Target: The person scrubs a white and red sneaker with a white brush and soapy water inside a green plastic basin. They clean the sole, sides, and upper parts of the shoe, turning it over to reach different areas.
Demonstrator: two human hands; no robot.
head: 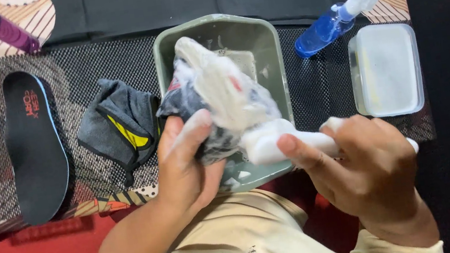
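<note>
gripping a foamy shoe (215,98), left fingers (190,128); right fingers (305,153) clasp white brush (274,143).

Both forearms reach forward from the chest, bare below pushed-up cream sleeves. The left hand (183,162) is curled in a grip, thumb up and across the front. The right hand (359,160) is fisted in a grip, knuckles up, thumb pointing left.
</note>
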